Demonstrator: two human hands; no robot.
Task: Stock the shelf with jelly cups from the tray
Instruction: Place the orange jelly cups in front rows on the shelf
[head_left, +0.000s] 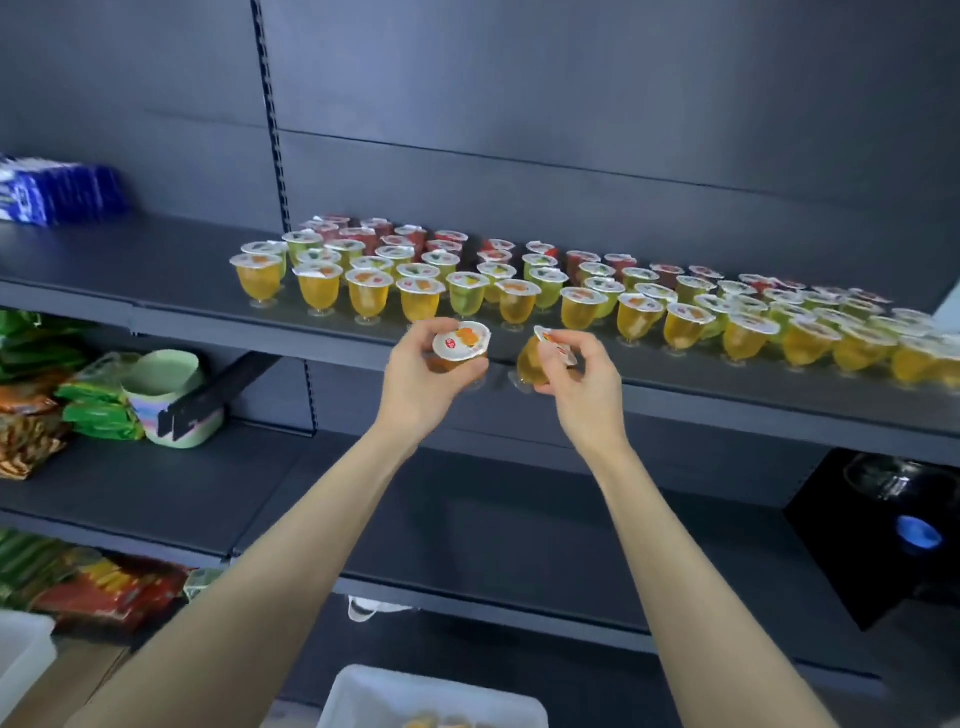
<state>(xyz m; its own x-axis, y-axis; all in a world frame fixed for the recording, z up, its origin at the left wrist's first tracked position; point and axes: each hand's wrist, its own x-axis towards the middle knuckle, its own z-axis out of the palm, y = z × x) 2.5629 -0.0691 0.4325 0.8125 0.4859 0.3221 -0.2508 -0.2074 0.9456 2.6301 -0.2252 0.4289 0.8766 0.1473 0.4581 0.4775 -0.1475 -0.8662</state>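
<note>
Both arms reach up to the dark shelf (171, 312). My left hand (421, 382) grips an orange jelly cup (461, 343) with its white foil lid facing me, just in front of the shelf's front edge. My right hand (576, 379) pinches a second orange jelly cup (532, 358), tilted to the left, its foot close to the shelf edge. Rows of jelly cups (519, 280) stand on the shelf: orange in front, green behind, red at the back. The white tray (363, 691) lies at the bottom edge, with a bit of orange showing inside.
Blue packets (52, 192) lie at the shelf's far left. On the lower shelf at left are green and orange snack bags (98, 405) and a pale green bowl (171, 395). A black appliance (883, 525) stands at lower right. A white bin corner (21, 660) shows at lower left.
</note>
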